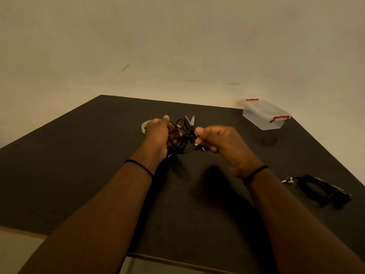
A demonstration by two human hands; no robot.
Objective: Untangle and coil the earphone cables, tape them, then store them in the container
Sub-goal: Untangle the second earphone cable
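Both hands are raised over the dark table (79,175) with a knot of black earphone cables (182,138) stretched between them. The left hand (158,136) has its fingers curled round one side of the knot, loops of cable sticking out above its knuckles. The right hand (219,142) pinches the other side — its thumb and fingers are closed on strands near a small yellow tag, though motion blur hides exactly which strand it has. A few ends hang down from the knot toward the table.

Just beyond the left hand, partly hidden by it, lies a roll of tape (145,126). Beyond the knot, between the two hands, a pair of scissors (190,120) rests with its blades pointing away from the person. Farther out past the right hand, at the table's far corner, stands a clear plastic container (264,115) with red clips, its lid on. Nearer than the right hand and well off to its outer side, a second bundle of black cable (320,189) lies on the table — looped, with a yellow tag at one end.
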